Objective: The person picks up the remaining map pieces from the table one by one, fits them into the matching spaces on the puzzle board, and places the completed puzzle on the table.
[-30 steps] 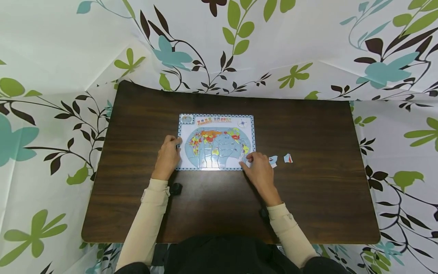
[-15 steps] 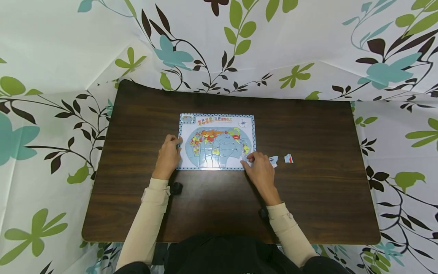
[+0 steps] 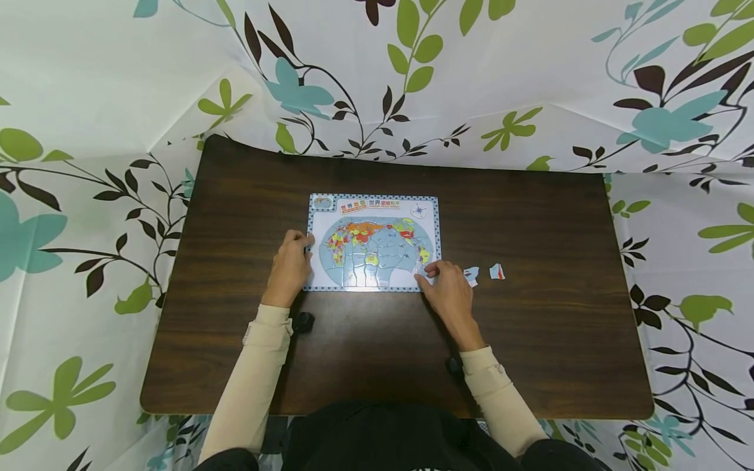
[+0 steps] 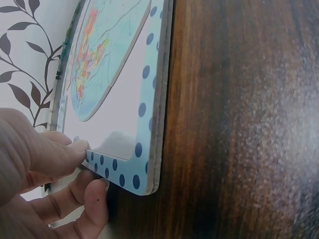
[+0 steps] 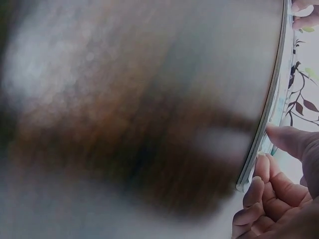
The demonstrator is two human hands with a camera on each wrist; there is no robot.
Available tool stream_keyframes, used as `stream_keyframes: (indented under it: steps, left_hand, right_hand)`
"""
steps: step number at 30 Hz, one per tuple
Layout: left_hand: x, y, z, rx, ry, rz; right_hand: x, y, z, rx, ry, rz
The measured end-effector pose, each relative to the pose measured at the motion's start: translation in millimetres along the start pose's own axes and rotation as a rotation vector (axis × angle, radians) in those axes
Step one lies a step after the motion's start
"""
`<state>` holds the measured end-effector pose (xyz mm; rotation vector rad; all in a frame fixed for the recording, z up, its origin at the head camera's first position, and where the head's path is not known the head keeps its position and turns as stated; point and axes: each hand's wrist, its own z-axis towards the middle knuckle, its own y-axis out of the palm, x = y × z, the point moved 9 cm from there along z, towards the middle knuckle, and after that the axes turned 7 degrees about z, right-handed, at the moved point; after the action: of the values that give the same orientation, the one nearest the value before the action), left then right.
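A world map jigsaw puzzle [image 3: 368, 208] lies on the table, with a blue dotted border and a white gap low on the right of its oval map. My left hand [image 3: 287, 265] pinches the board's left edge; in the left wrist view its thumb rests over the dotted border [image 4: 122, 175] and the other fingers curl beside and below. My right hand [image 3: 449, 292] is at the lower right corner, thumb and fingertips drawn together around a small pale puzzle piece [image 3: 419, 267], largely covered. Two loose puzzle pieces, one [image 3: 471, 276] partly behind the right hand and another [image 3: 497, 271], lie further right.
The dark wooden table [image 3: 548, 314] extends around the board on all sides. A white cloth with leaf and bird prints [image 3: 341, 78] hangs behind it and along both sides. Most of the right wrist view is a blurred tabletop.
Both hands stay at the board's edges almost unmoved. The whole head view shifts very slightly; the loose pieces stay put.
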<state>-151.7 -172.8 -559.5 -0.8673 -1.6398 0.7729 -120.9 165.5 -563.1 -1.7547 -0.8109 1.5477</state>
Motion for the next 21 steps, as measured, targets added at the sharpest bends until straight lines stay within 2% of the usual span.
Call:
stream_keyframes:
  steps: [8,21]
  left_hand:
    - [-1.0,1.1,0.0,0.001,-0.001,0.001]
    - [0.0,0.0,-0.5,0.000,0.000,0.000]
  right_hand:
    - [1.0,1.2,-0.5,0.009,0.015,-0.017]
    - [-0.1,1.2,3.7,0.075,0.007,-0.038]
